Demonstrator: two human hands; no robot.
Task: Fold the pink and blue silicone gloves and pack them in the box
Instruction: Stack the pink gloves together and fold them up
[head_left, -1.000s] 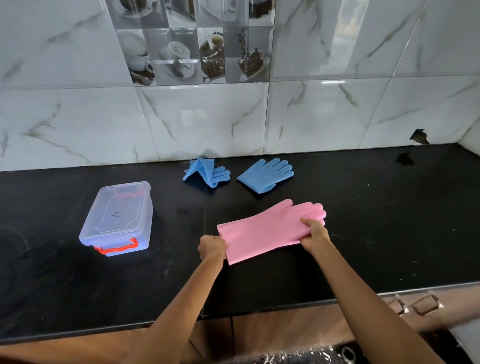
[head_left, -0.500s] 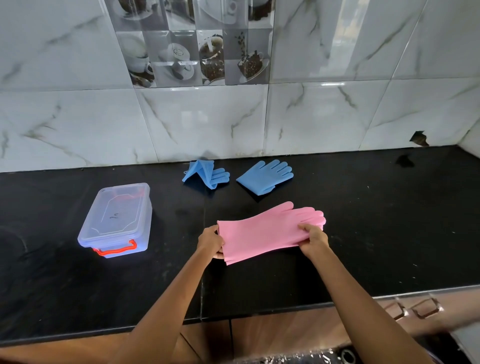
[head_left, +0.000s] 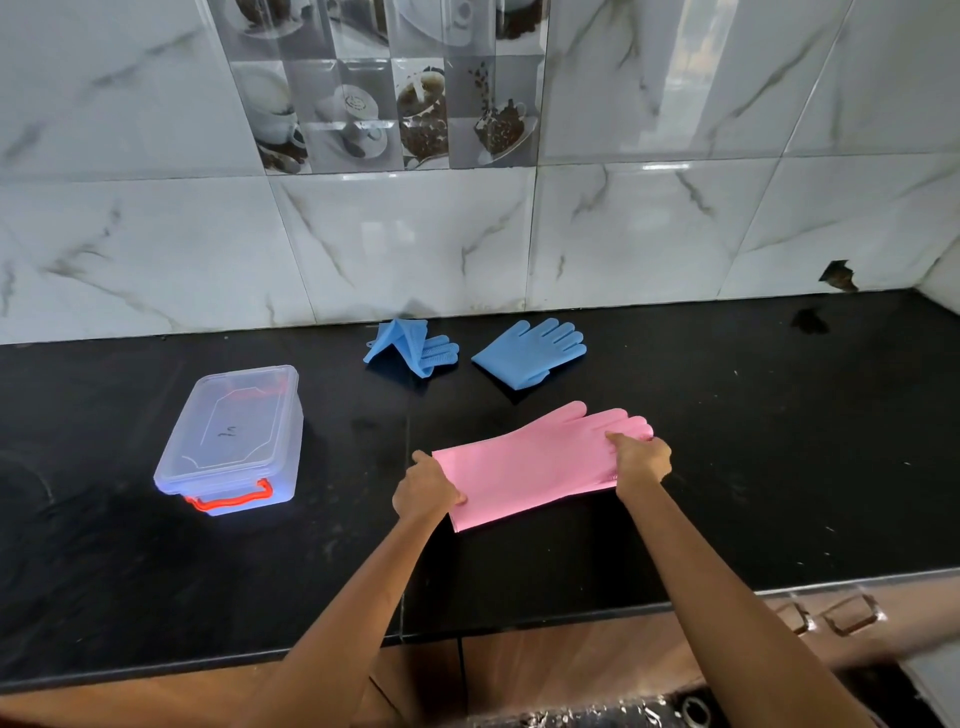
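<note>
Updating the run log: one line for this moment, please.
left hand grips pink glove cuff | right hand grips its fingers | blue gloves untouched | box lidded

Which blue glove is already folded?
The left blue glove, nearer the box: it's doubled over and tented. The right blue glove lies flat and spread.

Both bare forearms reach forward, well apart. The left hand (head_left: 425, 491) has its fingers curled in a grip. The right hand (head_left: 641, 460) pinches, with its fingers pointing left.
</note>
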